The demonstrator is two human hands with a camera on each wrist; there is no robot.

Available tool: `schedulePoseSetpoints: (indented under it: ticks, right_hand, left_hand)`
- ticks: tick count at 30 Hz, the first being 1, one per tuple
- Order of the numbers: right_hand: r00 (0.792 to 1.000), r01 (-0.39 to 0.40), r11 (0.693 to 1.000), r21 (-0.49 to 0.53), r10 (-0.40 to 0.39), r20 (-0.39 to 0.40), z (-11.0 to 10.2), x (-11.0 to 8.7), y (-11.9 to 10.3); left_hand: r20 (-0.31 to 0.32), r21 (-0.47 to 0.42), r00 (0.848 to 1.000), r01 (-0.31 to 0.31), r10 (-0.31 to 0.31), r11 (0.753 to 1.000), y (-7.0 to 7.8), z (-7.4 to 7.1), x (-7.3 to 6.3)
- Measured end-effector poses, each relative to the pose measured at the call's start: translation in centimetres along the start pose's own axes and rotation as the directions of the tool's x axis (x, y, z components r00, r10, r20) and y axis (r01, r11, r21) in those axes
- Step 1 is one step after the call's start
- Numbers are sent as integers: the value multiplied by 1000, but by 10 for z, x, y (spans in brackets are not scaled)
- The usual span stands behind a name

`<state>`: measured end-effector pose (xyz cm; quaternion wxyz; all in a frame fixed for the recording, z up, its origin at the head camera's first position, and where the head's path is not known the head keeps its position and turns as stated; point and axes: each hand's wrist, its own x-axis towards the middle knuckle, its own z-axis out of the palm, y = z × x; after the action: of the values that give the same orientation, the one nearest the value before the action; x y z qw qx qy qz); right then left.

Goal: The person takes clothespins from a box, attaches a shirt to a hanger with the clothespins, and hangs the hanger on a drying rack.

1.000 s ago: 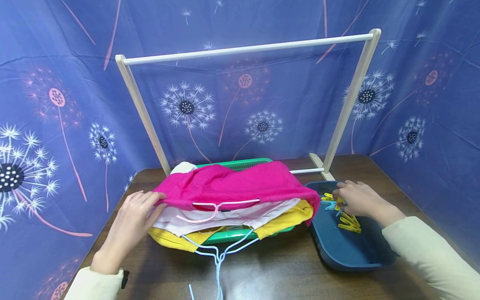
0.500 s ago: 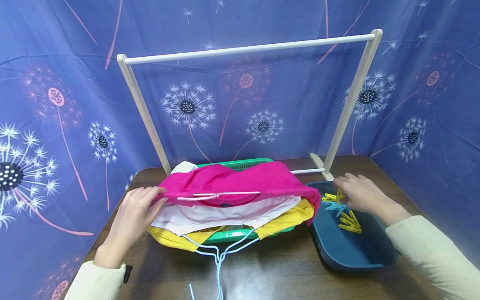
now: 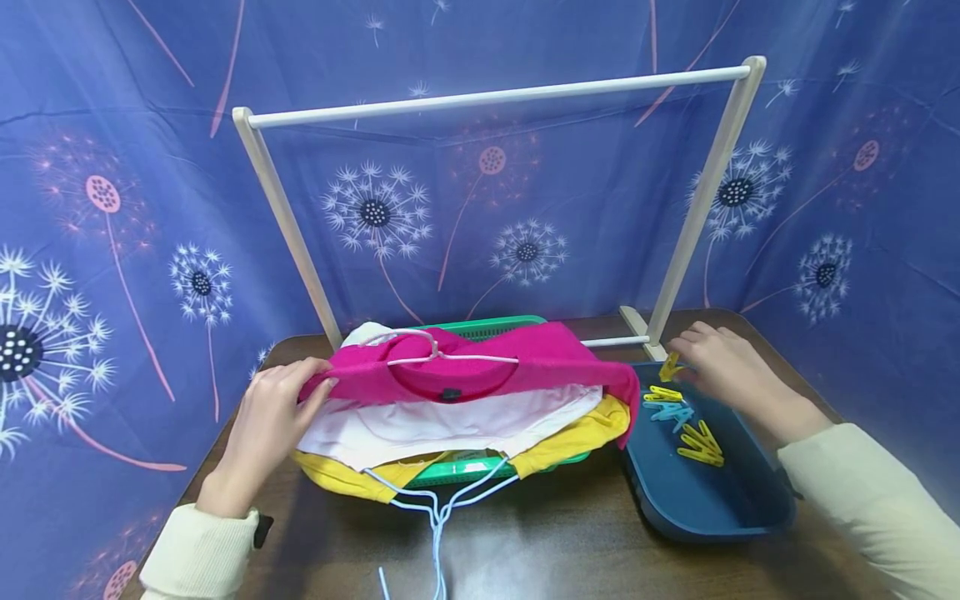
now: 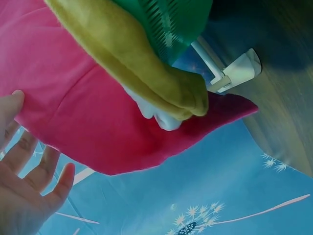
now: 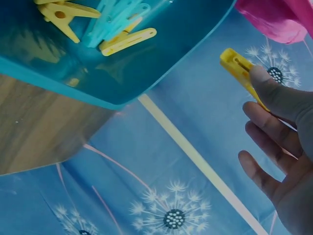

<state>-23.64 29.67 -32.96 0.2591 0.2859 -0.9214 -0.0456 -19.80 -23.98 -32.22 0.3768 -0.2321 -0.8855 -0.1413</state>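
My left hand (image 3: 270,429) pinches the left shoulder of a magenta top (image 3: 555,350) between thumb and fingers. A pale pink hanger (image 3: 433,350) sits in the top's neckline, its hook leaning back over the cloth. Beneath lie a white garment (image 3: 457,425) and a yellow garment (image 3: 585,433), with light blue hangers (image 3: 437,517) sticking out toward the front. Above the far end of a dark blue bin (image 3: 697,534), my right hand (image 3: 731,367) pinches a yellow clothespin (image 5: 237,68). Yellow clothespins (image 3: 701,446) and blue clothespins (image 3: 667,414) lie in the bin.
A green basket (image 3: 457,471) stands under the clothes. Behind it rises a wooden rack with a white top rail (image 3: 495,100) and a foot (image 3: 637,325) on the brown table (image 3: 540,542). A blue dandelion-print curtain (image 3: 600,233) surrounds the back and sides.
My right hand has risen out of the bin with the yellow clothespin. The pale pink hanger's hook has swung from the front toward the back, and my left hand has lifted the magenta shoulder slightly.
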Motion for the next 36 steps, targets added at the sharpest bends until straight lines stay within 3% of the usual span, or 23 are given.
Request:
schedulePoseSetpoints:
  ticks: [11,20,36]
  right_hand:
    - [999,-29,999,17,29,-21,-19,10,-5]
    - [989,-146,987,67,146,5,-39,21,-11]
    - [987,13,995,100,3,-159,-61,48,-30]
  left_hand:
    - [13,-7,998,69,-69,998,0,2,11]
    - [57,-13,990,130,-130,991,-2,3,16]
    - [54,2,988,146,-146,989,-6,10,21]
